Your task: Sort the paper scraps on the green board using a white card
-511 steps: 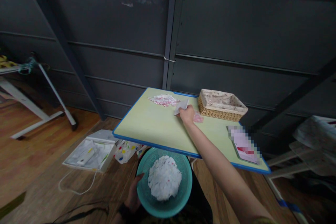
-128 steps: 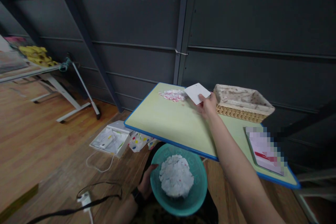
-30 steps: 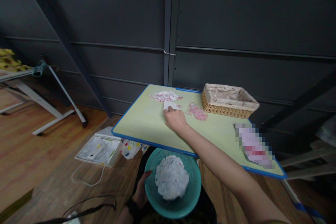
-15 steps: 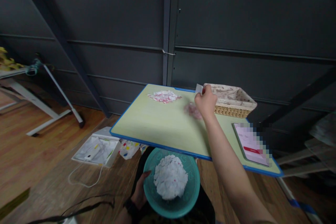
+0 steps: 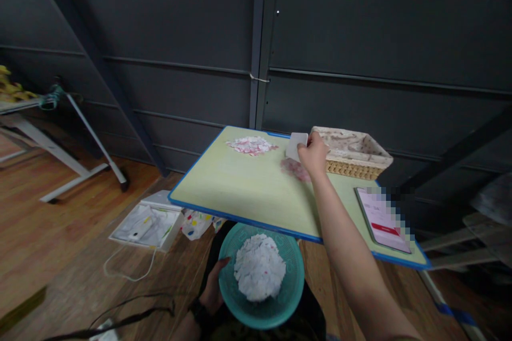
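My right hand (image 5: pixel 314 154) is closed on a flat white card (image 5: pixel 296 145), held tilted above the far side of the board. Just under the card lies a small pile of pink scraps (image 5: pixel 296 170), slightly blurred. Further left on the board is a heap of white and pink scraps (image 5: pixel 252 145). Low in the view, my left hand (image 5: pixel 214 287) grips the rim of a green plastic basket (image 5: pixel 288 298), thumb over the edge. Inside the basket sits a mound of white paper scraps (image 5: pixel 260 269), resting near my lap.
The pale green board (image 5: pixel 240 186) has a blue edge. A lined wicker basket (image 5: pixel 352 169) stands behind my right hand, and a phone (image 5: pixel 382 218) lies at the right. An open white box (image 5: pixel 148 224) with a cable is on the floor. Dark metal panels (image 5: pixel 192 90) rise behind.
The white card has turned so more of its flat face shows, and it has dropped slightly over the pink scraps. My left hand and the green basket stay in place.
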Motion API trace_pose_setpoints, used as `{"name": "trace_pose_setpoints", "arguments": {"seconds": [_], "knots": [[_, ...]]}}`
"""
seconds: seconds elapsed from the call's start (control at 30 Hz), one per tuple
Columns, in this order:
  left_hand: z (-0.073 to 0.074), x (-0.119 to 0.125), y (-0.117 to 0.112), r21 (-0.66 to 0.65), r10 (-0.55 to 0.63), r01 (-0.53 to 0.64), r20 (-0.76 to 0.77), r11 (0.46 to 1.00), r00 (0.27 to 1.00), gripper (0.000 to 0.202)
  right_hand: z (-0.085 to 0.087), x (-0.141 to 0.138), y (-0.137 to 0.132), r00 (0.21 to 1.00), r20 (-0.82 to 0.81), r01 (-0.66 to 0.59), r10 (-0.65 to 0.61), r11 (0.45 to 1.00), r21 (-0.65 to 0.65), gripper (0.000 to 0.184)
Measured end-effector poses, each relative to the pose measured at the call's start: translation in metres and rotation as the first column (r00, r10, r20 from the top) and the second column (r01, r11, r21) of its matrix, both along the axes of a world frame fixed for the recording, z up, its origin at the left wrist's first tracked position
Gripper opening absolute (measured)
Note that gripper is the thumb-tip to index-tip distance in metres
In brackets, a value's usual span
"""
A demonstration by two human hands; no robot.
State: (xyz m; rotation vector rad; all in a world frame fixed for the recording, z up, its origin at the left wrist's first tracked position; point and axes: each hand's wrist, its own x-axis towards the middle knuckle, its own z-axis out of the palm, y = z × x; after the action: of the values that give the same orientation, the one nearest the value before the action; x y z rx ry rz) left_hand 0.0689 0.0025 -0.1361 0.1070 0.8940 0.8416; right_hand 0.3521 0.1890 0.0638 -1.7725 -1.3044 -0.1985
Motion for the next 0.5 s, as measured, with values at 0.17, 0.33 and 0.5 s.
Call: {"name": "trace_pose_setpoints", "arguments": {"seconds": [0.17,0.33,0.5], "knots": [[-0.0033,-0.0021,-0.0003,-0.007,-0.011,0.011,0.040,1.000,0.999,0.046,-0.0001,-0.0015,-0.0002,1.000,-0.015,0.005,-0.006,0.999,-0.033,0.010],[-0.0068,-0.0015,0.0004,-0.014,0.019,-0.019,0.065,1.000,0.998,0.050,-0.0002,-0.0036,0.0002,0.999,-0.019,-0.028,0.028,0.999,-0.037,0.009],[-0.0107,-0.0021,0.0003,-0.016,0.023,-0.021,0.093,1.000,0.995,0.054,-0.0016,-0.0021,0.0015,0.997,-0.060,-0.048,0.047,0.999,-0.010,0.007]]}}
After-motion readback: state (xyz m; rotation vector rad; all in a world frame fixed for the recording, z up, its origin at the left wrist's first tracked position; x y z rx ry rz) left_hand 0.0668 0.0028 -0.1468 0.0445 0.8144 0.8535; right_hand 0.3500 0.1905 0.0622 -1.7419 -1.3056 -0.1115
